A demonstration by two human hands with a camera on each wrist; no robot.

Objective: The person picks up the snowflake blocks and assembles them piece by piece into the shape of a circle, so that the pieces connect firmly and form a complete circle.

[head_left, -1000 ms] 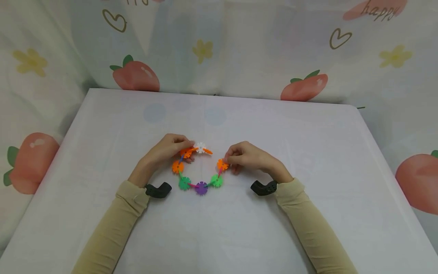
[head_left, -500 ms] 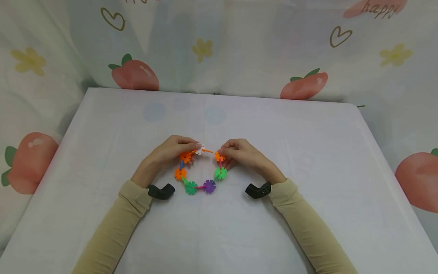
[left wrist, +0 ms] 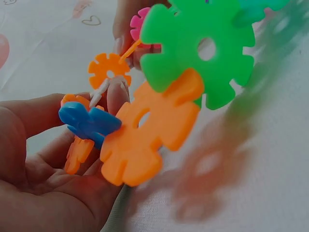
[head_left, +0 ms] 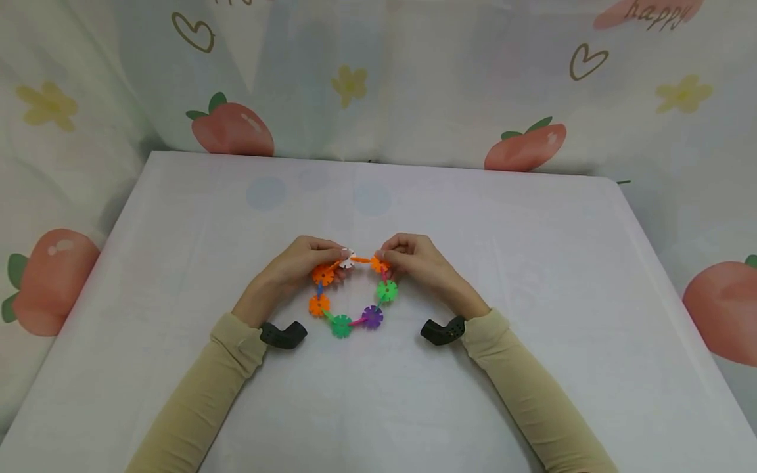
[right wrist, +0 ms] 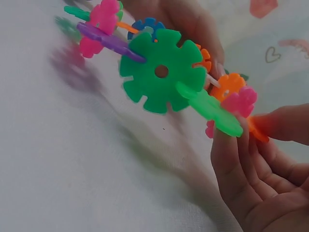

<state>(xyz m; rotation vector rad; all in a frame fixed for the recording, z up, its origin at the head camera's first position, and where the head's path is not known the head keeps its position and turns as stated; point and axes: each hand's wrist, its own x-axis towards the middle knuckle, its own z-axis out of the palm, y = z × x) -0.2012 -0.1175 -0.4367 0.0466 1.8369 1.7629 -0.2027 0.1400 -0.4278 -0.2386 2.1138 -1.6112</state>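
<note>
A ring-like chain of slotted, flower-shaped plastic discs hangs between both hands above the table. My left hand (head_left: 296,263) pinches the white disc (head_left: 347,261) at the chain's far left. With thumb and fingers, my right hand (head_left: 422,263) pinches the end orange disc (head_left: 379,265). An edge-on orange disc (head_left: 361,259) spans from the white one to it; their edges meet, but I cannot tell how deep the slots interlock. Blue (left wrist: 89,123) and orange discs (left wrist: 140,133) loom near the left palm. The right wrist view shows a dark green disc (right wrist: 145,82) and a light green disc (right wrist: 210,111).
A white-covered table (head_left: 503,230) lies under the hands. Behind it hangs a curtain (head_left: 426,85) printed with fruit and hearts. Black wrist devices (head_left: 284,335) sit at both cuffs.
My right hand has moved left and up with its orange disc, closing the gap to the edge-on orange disc. The left hand has shifted its grip onto the white disc, and the chain swung slightly right.
</note>
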